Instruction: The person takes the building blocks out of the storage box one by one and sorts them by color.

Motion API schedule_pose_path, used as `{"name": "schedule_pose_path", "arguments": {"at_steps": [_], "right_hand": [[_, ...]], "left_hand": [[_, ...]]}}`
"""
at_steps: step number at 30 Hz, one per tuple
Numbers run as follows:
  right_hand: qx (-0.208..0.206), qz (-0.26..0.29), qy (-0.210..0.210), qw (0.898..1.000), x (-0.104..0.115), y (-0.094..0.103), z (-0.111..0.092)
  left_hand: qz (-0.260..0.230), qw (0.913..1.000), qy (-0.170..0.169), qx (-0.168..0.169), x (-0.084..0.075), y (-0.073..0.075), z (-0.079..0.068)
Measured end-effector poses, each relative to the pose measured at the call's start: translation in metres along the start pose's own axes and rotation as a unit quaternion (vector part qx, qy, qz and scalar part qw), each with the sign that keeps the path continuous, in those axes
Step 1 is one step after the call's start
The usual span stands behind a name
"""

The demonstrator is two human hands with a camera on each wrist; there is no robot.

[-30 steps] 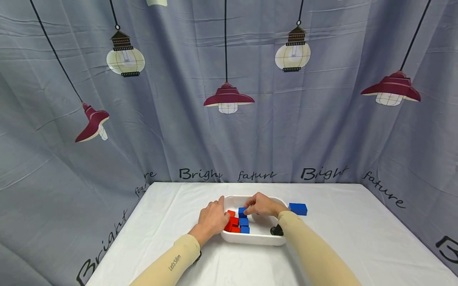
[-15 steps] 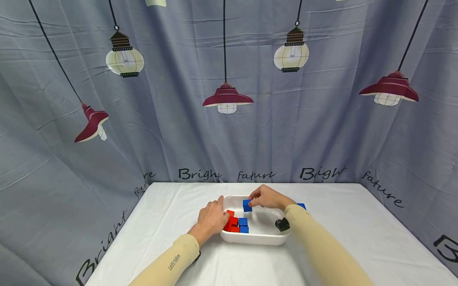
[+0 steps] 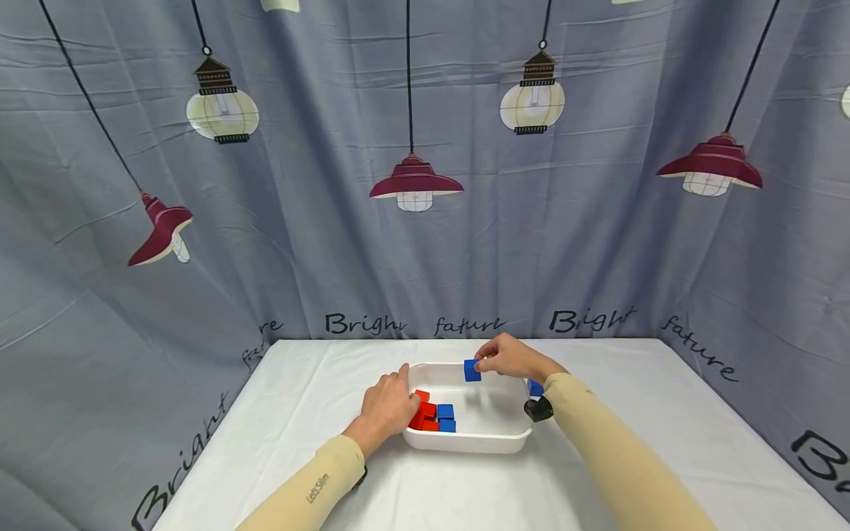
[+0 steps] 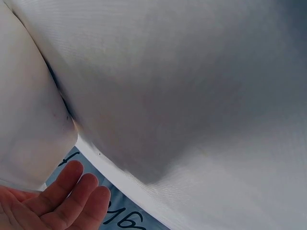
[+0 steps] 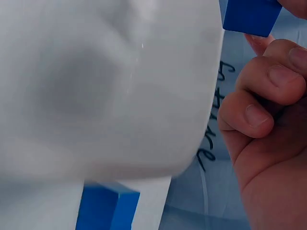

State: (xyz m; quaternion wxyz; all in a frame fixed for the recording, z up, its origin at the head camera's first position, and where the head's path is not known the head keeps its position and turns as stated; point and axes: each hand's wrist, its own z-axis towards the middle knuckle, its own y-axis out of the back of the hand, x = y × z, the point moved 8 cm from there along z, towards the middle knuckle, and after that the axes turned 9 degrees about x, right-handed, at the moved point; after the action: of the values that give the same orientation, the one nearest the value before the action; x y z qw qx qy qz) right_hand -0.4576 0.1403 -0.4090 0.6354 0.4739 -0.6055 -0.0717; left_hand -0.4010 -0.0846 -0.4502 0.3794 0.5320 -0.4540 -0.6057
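A white plastic tray (image 3: 478, 442) stands on the table. My left hand (image 3: 385, 405) holds its left side, thumb over the rim; in the left wrist view its fingers (image 4: 72, 203) lie along the outside wall. My right hand (image 3: 514, 358) pinches a blue cube (image 3: 472, 371) between thumb and fingertips, raised over the tray's far part. The right wrist view shows this held blue cube (image 5: 250, 17) at the top edge, with the other fingers (image 5: 254, 115) curled below it. Several red cubes (image 3: 425, 413) are gathered at the tray's left, beside two more blue cubes (image 3: 446, 411).
Outside the tray's right end, blue blocks (image 3: 535, 388) rest on the table, partly hidden by my right wrist; the right wrist view also shows a blue block (image 5: 105, 206) there. A white cloth (image 3: 305, 413) covers the table. A grey-blue curtain (image 3: 319, 221) hangs behind.
My right hand has lifted the blue cube out of the row beside the red cubes and carried it up, right and away. My left hand keeps its place on the tray.
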Motion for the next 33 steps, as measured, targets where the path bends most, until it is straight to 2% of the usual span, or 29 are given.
{"name": "schedule_pose_path", "arguments": {"at_steps": [8,15,22,33], "right_hand": [[-0.015,0.018,-0.029,0.999,-0.016,0.019,-0.012],[-0.024,0.023,-0.035,0.999,-0.033,0.038,-0.028],[-0.039,0.006,-0.053,0.998,-0.055,0.055,-0.047],[-0.061,0.004,-0.082,0.995,-0.086,0.068,-0.068]], "left_hand": [[0.0,1.0,0.0,0.0,0.003,-0.002,0.0],[-0.004,1.0,-0.002,-0.001,0.003,0.0,-0.001],[-0.004,1.0,-0.002,0.003,0.003,0.001,0.0],[-0.01,0.9999,0.006,0.007,0.003,-0.001,0.001]]}}
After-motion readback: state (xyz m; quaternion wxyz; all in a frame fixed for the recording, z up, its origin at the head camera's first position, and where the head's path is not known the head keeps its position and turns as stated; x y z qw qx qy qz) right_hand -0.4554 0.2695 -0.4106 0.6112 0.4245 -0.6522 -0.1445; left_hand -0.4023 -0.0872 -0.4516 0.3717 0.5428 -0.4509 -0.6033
